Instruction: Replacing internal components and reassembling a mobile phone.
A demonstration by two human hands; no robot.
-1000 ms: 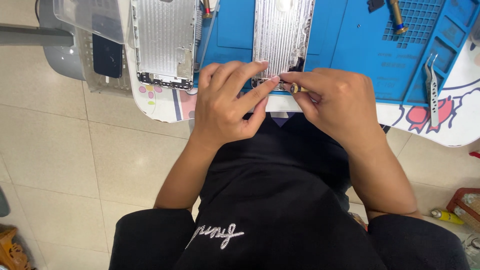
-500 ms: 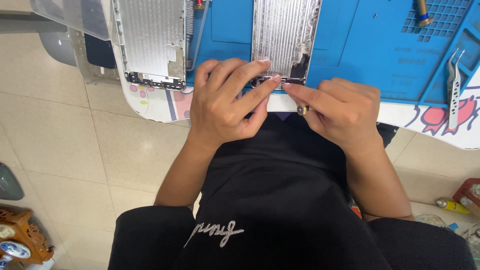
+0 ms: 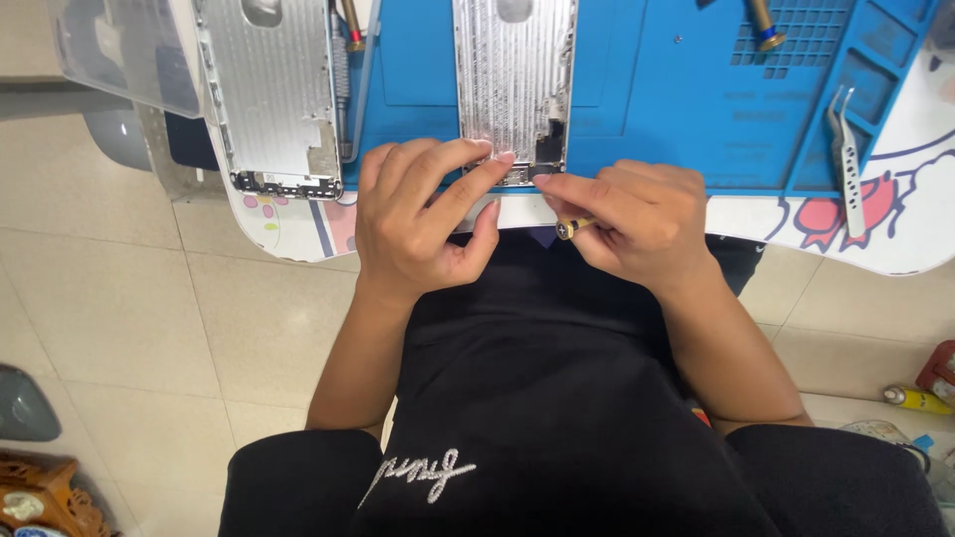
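A silver phone housing (image 3: 514, 80) lies on a blue work mat (image 3: 657, 99) at the table's near edge. My left hand (image 3: 423, 219) rests at its lower end, the forefinger pressed on the bottom edge. My right hand (image 3: 632, 224) touches the same edge from the right and holds a small screwdriver (image 3: 575, 228) with a gold tip sticking out toward the left. Both hands hide the housing's lowest part.
A second silver housing (image 3: 274, 94) lies left of the mat. Metal tweezers (image 3: 848, 159) sit at the mat's right side, and two screwdrivers, one red-collared (image 3: 350, 25) and one blue-collared (image 3: 762, 25), lie at the top. A clear plastic box (image 3: 119, 50) stands far left. Tiled floor lies below.
The view has shifted, so the table and hands sit a little lower and to the right in the picture. Both hands stay at the housing's bottom edge with the screwdriver still held.
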